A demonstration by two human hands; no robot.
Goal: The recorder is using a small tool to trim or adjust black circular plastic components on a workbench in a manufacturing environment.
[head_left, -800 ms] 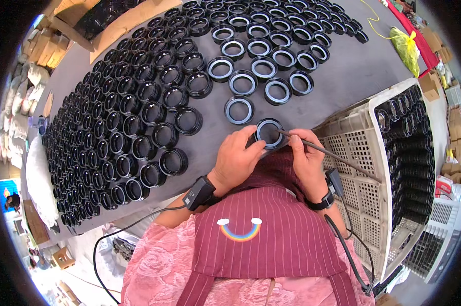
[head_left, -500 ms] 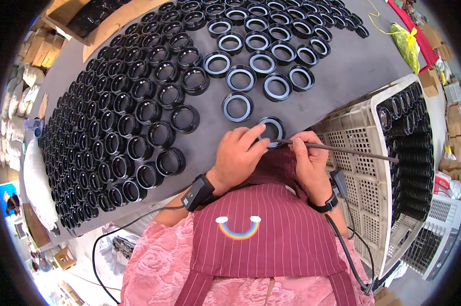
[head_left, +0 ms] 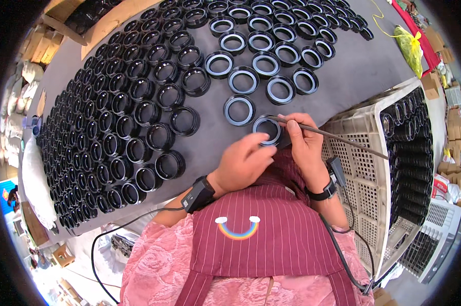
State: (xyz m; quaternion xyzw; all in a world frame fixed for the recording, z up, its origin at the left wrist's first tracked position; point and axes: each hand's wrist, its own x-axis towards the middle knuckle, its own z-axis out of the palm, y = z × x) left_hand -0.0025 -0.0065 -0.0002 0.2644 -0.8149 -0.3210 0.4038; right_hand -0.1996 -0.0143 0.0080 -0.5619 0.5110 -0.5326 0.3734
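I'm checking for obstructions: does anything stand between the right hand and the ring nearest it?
Nothing visible does: the dark rod in the right hand extends to the upper rim of that ring. The left hand is at its lower edge, not between them.

I see left hand [head_left: 245, 162] half-curled, back upward; right hand [head_left: 307, 148] near, thumb [head_left: 294, 130] and fingers [head_left: 303, 119] pinched; forearms [head_left: 175, 209] converging from below.
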